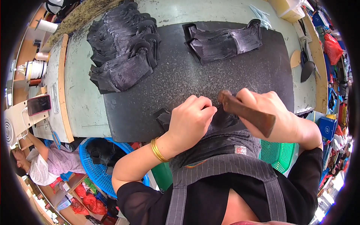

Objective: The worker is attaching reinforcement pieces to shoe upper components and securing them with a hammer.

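My right hand [268,112] is closed round a hammer whose rusty brown head [249,112] has a rounded end and a flat, wedge-shaped end; its handle is mostly hidden by the fingers. Beside it, my left hand [193,120] is closed, fingertips pressed on a black leather-like piece [225,122] at the near edge of a dark board [180,78]. One corner of black material [163,118] sticks out left of my left wrist. How the left fingers grip the piece is partly hidden.
Overlapping black pieces [123,52] lie in a stack at the far left, and a smaller stack [225,41] sits far right. A blue basket [112,180] with black pieces stands left of me, a green basket [277,153] at right. Another person [63,161] is at the left.
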Demonstrator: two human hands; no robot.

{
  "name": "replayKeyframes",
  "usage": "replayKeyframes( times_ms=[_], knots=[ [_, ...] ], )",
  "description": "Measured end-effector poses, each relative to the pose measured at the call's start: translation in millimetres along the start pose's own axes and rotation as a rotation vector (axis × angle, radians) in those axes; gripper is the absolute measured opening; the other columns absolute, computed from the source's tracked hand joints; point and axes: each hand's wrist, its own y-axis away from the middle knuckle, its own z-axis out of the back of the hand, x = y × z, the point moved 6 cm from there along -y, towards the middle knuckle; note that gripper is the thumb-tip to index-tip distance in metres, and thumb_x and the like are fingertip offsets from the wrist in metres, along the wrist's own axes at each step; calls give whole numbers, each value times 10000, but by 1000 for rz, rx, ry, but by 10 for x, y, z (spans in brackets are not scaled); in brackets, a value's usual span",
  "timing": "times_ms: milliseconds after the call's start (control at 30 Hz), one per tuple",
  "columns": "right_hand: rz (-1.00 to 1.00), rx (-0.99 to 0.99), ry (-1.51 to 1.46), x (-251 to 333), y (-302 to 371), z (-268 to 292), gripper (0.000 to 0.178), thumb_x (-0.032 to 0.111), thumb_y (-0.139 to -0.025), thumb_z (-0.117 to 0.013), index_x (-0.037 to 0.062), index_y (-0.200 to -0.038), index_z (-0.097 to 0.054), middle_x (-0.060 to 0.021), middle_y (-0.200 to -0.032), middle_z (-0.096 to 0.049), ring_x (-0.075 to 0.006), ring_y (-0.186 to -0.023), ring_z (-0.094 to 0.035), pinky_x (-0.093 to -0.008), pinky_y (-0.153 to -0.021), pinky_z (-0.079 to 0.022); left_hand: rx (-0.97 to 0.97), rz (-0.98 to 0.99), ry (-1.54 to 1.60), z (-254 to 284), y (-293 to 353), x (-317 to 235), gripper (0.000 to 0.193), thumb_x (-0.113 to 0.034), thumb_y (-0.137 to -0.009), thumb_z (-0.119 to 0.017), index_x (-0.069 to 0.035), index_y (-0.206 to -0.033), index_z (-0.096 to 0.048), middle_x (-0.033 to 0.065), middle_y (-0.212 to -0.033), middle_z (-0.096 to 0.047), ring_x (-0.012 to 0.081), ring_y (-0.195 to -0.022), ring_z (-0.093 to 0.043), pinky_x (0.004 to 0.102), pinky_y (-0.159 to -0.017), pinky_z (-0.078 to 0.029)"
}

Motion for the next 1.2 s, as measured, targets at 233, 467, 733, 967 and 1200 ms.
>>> replayKeyframes(
  times_ms=[233,467,733,967,1200],
  knots=[
    [-95,165,-12,-9,21,-269,346,112,-853,-593,80,-1197,-590,-114,-913,-570,-288,-714,-661,-422,-536,-529,2,40,5,32,33,60,67,-74,-793,-728,-60,-846,-690,48,-904,-669,257,-791,-650,364,-693,-541],
    [-124,1,-10,-64,58,-194,316,107,-840,-620,73,-1152,-587,-123,-903,-563,-292,-708,-666,-424,-539,-532,45,141,52,45,93,94,82,-44,-808,-723,-37,-886,-696,81,-903,-678,274,-828,-673,351,-711,-544],
    [-209,-161,-35,-345,171,61,361,99,-865,-628,99,-1225,-601,-112,-929,-559,-316,-693,-665,-415,-546,-525,-132,192,171,-160,-243,120,58,-77,-801,-701,-54,-848,-674,95,-888,-657,312,-822,-661,414,-713,-542],
    [-211,-87,-85,-441,236,-156,287,61,-879,-586,100,-1162,-615,-130,-914,-565,-342,-708,-664,-450,-558,-526,184,511,535,-66,-224,408,174,-33,-868,-735,5,-1037,-721,65,-922,-682,100,-791,-652,242,-708,-544],
    [-124,-43,-78,-420,112,-121,377,69,-858,-596,93,-1234,-587,-114,-920,-546,-326,-688,-648,-434,-551,-521,15,41,6,6,-211,85,164,5,-790,-730,-31,-950,-731,94,-922,-664,269,-778,-664,355,-675,-550]
  ],
)
